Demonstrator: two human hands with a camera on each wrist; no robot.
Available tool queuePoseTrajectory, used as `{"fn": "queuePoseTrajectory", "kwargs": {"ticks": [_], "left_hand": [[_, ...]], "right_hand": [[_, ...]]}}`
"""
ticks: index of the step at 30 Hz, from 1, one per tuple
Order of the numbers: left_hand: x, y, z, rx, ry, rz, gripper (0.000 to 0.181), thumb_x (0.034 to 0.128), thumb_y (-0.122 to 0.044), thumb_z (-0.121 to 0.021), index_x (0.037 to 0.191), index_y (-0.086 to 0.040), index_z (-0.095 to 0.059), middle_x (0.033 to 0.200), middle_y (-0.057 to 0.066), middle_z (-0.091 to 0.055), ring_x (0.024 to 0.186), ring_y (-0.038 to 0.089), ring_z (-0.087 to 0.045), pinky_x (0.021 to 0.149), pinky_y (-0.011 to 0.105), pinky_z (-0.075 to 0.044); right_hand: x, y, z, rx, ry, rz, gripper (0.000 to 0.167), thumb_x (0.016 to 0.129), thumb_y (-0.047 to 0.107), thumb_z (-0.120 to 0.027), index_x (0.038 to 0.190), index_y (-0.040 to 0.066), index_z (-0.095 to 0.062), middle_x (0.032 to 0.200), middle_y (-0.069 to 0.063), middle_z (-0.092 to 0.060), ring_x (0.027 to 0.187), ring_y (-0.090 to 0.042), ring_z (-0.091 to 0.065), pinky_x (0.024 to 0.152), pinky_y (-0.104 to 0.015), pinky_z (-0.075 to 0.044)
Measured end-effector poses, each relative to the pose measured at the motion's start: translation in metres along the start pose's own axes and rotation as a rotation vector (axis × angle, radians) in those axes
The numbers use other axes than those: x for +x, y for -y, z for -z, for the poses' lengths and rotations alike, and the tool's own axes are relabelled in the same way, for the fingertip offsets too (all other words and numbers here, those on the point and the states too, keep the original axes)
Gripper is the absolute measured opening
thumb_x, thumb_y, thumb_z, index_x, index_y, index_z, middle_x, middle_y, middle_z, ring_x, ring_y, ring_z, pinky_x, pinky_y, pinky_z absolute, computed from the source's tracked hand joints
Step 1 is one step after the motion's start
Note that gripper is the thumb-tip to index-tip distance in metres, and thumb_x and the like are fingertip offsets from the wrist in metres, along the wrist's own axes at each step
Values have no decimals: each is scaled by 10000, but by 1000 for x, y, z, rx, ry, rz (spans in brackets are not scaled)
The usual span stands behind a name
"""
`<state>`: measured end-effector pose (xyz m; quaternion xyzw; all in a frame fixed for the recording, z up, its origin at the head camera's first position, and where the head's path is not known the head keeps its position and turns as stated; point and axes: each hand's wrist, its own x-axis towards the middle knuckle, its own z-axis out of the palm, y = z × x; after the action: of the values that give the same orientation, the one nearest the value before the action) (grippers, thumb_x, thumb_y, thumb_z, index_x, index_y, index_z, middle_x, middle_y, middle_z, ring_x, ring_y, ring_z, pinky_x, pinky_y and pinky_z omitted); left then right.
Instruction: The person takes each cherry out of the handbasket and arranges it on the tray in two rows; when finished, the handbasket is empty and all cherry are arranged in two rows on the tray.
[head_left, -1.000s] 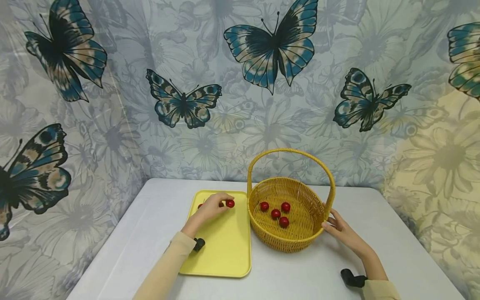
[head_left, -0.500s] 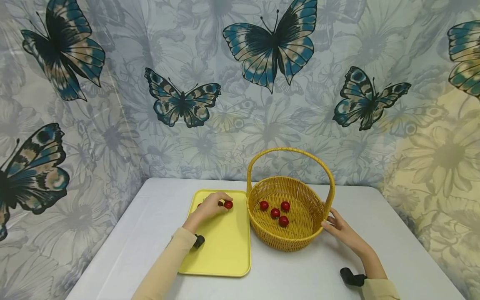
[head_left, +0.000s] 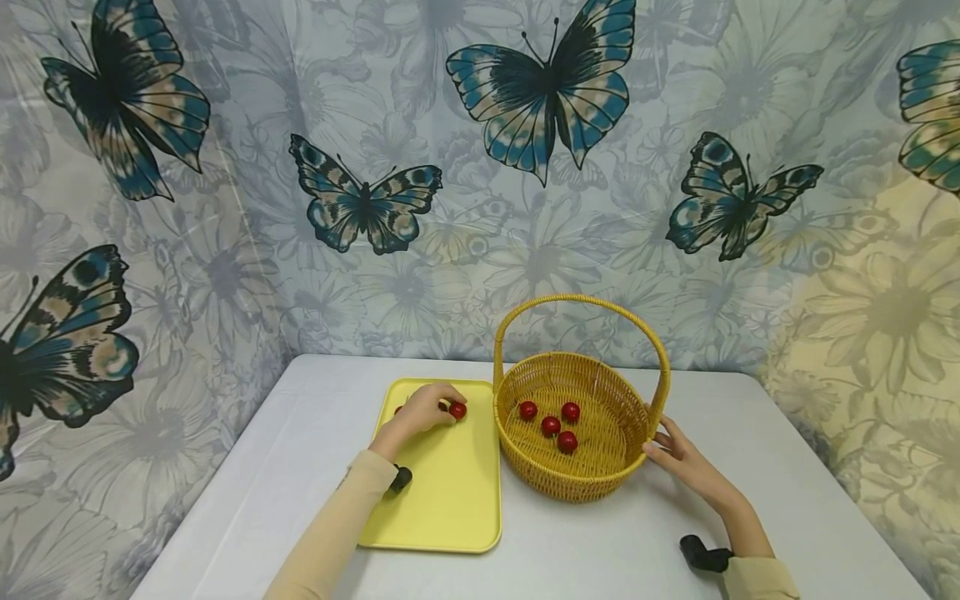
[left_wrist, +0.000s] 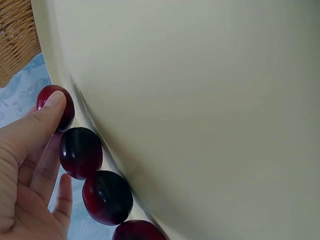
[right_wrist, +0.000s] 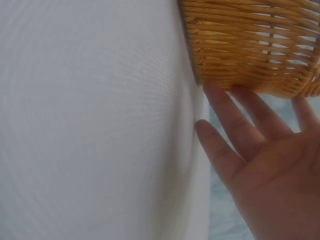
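Observation:
In the head view my left hand (head_left: 418, 414) is over the far part of a yellow tray (head_left: 447, 504), pinching a dark red cherry (head_left: 457, 410) between thumb and fingers. The left wrist view shows the thumb on that cherry (left_wrist: 68, 114), and several more in a row beside it, such as the nearest cherry (left_wrist: 81, 152). In the head view the hand mostly hides this row. My right hand (head_left: 690, 467) touches the outer right side of a yellow wicker basket (head_left: 573, 487). Its fingers (right_wrist: 235, 125) reach out fairly straight against the weave in the right wrist view.
Several cherries, one of them a cherry (head_left: 567, 442), lie on the basket floor. A tall arched handle (head_left: 581, 298) rises over the basket, which stands close to the tray's right edge. A white table (head_left: 255, 467) carries everything, with a butterfly-patterned cloth (head_left: 540, 275) behind it.
The left hand and its cherry have shifted very slightly left, and the view has moved a little. The right hand and the basket stay in place.

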<state>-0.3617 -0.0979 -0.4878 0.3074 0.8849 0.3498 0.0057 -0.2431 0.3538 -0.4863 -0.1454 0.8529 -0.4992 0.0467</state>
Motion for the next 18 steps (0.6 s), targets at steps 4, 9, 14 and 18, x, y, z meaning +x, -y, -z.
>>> {"fn": "queuePoseTrajectory", "kwargs": {"ticks": [4, 9, 14, 18], "left_hand": [[0, 1, 0, 4, -2, 3, 325, 736, 3, -742, 1049, -65, -685, 1046, 80, -664, 999, 220, -603, 857, 332, -514], [1, 3, -2, 76, -5, 2, 343, 715, -34, -774, 1042, -86, -688, 1042, 63, -667, 989, 222, -604, 867, 339, -498], [0, 3, -2, 107, -8, 7, 359, 702, -69, -793, 1044, -99, -690, 1058, 53, -669, 1028, 235, -592, 922, 382, -464], [-1, 2, -1, 104, -10, 3, 370, 699, -85, -797, 1052, -92, -687, 1067, 63, -668, 1048, 250, -587, 947, 402, -448]], "right_hand": [[0, 0, 0, -2, -4, -6, 650, 986, 190, -455, 1496, 127, -58, 1395, -305, -354, 1218, -311, -445, 876, -236, -445], [0, -1, -1, 27, 15, 1, 654, 992, 177, -439, 1499, 147, -27, 1411, -315, -316, 1241, -484, -375, 930, -460, -447], [0, -2, -2, 37, 16, -1, 655, 993, 169, -433, 1501, 165, -18, 1414, -309, -315, 1245, -499, -359, 935, -521, -426], [0, -2, -2, 32, 13, -4, 657, 993, 170, -434, 1501, 167, -18, 1412, -304, -324, 1246, -491, -359, 934, -508, -429]]}}
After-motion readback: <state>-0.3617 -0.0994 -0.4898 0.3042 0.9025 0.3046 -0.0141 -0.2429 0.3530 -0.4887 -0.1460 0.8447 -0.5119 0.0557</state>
